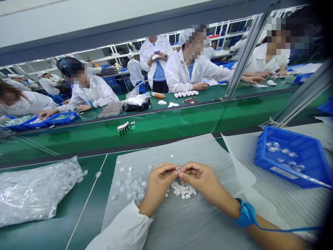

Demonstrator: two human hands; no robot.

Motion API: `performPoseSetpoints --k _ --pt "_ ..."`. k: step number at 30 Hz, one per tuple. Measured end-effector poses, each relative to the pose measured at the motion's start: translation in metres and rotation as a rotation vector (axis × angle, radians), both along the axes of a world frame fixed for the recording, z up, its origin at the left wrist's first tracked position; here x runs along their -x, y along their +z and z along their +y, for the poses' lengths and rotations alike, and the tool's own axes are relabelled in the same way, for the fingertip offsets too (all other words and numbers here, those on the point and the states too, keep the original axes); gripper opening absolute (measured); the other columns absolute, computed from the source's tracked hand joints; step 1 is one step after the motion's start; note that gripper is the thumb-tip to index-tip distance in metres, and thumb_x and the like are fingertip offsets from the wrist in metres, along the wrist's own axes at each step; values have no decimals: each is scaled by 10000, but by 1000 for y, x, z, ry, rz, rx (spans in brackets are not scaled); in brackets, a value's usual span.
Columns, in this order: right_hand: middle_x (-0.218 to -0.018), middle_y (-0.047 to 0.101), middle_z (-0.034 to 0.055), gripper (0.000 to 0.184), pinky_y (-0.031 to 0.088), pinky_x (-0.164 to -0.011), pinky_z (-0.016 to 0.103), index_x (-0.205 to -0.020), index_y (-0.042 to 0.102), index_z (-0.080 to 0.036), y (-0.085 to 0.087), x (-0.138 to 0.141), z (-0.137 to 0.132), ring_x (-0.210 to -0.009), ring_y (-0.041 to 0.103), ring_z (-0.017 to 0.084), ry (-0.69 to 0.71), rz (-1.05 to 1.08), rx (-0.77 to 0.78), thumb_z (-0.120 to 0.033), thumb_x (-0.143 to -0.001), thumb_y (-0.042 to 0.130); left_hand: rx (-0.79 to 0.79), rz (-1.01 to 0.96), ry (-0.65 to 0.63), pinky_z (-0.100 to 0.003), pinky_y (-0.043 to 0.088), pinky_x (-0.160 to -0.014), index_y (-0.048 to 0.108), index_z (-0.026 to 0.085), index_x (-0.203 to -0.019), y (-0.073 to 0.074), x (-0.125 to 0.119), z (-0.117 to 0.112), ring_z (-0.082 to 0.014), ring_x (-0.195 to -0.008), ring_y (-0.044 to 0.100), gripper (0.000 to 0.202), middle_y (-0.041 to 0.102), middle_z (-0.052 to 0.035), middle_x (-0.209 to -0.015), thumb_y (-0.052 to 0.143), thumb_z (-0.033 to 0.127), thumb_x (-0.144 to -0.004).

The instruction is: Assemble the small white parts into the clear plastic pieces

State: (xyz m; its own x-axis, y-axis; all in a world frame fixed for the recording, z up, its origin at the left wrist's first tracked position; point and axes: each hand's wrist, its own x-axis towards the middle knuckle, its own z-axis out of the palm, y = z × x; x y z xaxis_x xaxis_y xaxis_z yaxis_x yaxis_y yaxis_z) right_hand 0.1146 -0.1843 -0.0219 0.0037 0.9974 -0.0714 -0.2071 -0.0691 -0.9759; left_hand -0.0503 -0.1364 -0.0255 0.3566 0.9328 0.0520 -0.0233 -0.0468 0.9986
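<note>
Plastic, perhaps: a small piece point(178, 169) pinched between left grip point(160, 182) and right grip point(199, 177).

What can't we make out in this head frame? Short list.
All in the head view:
- Small piece between left hand and right hand: mostly covered by fingertips; shape unclear.
- White discs: too small to show any markings.
- Label on blue bin: print too small and blurred.
- Plastic bag: cut off by left edge.
- Wrist-strap cord: far end lost in dark right edge.
</note>
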Motion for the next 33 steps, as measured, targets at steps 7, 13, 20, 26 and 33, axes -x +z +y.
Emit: performPoseSetpoints --k 7,13,20,26,33 --pt "-758 643 -16 174 525 -668 266 -991 678 -214 -4 -2 0 -691 634 134 -28 -85 -58 -306 -847 709 49 -32 32 -262 558 -729 778 184 -878 2 -2 0 -184 -835 676 173 696 -56 -916 816 264 -730" --pt "-753 676 7 154 533 -690 284 -953 696 -205 -4 -1 0 -724 659 158 -28 -116 -68 -334 -870 686 119 -40 53 -278 551 -767 759 170 -898 0 -3 0 -193 -863 669 214 695 -60 -915 816 295 -734" --pt "-751 727 42 282 570 -696 304 -922 702 -167 -5 -5 2 -703 703 180 -51 11 20 -425 -819 746 156 -31 67 -318 569 -788 749 162 -927 -1 -2 0 -213 -874 670 256 706 -79 -945 808 328 -741" --pt "-794 724 22 409 584 -720 308 -1074 702 -183 -8 -5 5 -726 716 178 -70 94 75 -413 -754 812 171 -56 65 -301 570 -772 752 170 -911 1 -3 0 -205 -851 680 243 723 -66 -905 811 322 -731" --pt "-904 747 68 293 576 -815 338 -956 728 -186 -8 -5 4 -845 710 207 -29 16 9 -423 -791 774 160 -49 104 -298 556 -797 752 160 -931 -6 -2 3 -214 -883 686 288 738 -81 -927 825 332 -711"
